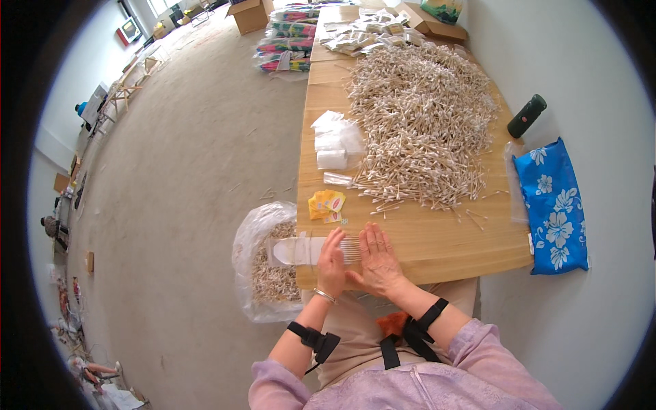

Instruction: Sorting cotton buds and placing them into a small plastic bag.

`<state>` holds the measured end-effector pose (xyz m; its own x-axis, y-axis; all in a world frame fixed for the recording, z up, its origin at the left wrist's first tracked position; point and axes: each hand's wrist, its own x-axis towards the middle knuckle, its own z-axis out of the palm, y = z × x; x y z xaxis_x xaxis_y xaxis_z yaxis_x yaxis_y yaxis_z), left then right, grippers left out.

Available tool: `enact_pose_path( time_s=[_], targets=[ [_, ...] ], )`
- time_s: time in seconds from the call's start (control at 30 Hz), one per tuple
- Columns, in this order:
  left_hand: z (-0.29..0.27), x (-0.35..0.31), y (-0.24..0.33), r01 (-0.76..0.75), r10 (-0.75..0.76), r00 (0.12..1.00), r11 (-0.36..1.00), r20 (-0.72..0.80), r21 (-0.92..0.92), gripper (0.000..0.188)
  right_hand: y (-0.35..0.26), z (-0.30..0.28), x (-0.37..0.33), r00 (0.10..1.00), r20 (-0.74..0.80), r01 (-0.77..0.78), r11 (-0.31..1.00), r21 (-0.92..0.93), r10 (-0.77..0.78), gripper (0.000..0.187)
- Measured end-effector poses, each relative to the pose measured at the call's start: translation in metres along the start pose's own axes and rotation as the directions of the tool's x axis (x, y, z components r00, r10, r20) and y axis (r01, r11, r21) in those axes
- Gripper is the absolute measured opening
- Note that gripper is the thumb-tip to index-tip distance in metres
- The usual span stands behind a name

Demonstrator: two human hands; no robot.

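Note:
At the near end of the wooden table, a row of cotton swabs [350, 249] lies between my two hands. My right hand [380, 262] rests flat beside the swabs, its fingers stretched out. My left hand [332, 265] stands on edge at their other side, fingers straight; its palm side is partly hidden. A clear plastic bag with a white insert [294, 251] lies left of my left hand and juts past the table edge. Beyond my hands spreads a large heap of loose cotton swabs [424, 130]. Yellow printed cards [326, 204] lie just past my left hand.
White plastic bags [335, 140] lie left of the heap, with packed pouches [369, 33] at the far end. A green bottle [526, 116] and a blue flowered pouch [552, 208] are along the right side. Below the left edge stands a plastic sack of swabs [272, 281].

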<state>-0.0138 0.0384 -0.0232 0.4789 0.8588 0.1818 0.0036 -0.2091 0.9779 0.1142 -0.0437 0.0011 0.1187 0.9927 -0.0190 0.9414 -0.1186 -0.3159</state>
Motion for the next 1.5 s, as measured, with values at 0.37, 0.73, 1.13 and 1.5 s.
enact_pose_path(
  time_s=[0.37, 0.73, 1.13, 1.5],
  targets=[
    [-0.018, -0.039, 0.031, -0.329, 0.041, 0.921, 0.612, 0.386, 0.719, 0.055, 0.008, 0.017, 0.000, 0.996, -0.084, 0.036, 0.998, -0.049, -0.040, 0.103],
    [-0.014, -0.035, 0.035, -0.307, -0.012, 0.921, 0.591, 0.389, 0.746, 0.058, 0.009, 0.018, 0.000, 0.996, -0.084, 0.030, 0.999, -0.043, -0.033, 0.102],
    [-0.011, -0.029, 0.036, -0.275, -0.018, 0.934, 0.604, 0.358, 0.748, 0.060, 0.006, 0.012, -0.001, 0.997, -0.068, 0.025, 0.994, -0.103, -0.032, 0.100],
    [-0.009, -0.026, 0.033, -0.295, 0.001, 0.935, 0.559, 0.354, 0.775, 0.060, 0.004, 0.006, -0.001, 0.999, -0.033, 0.027, 0.994, -0.107, -0.030, 0.098]
  ],
)
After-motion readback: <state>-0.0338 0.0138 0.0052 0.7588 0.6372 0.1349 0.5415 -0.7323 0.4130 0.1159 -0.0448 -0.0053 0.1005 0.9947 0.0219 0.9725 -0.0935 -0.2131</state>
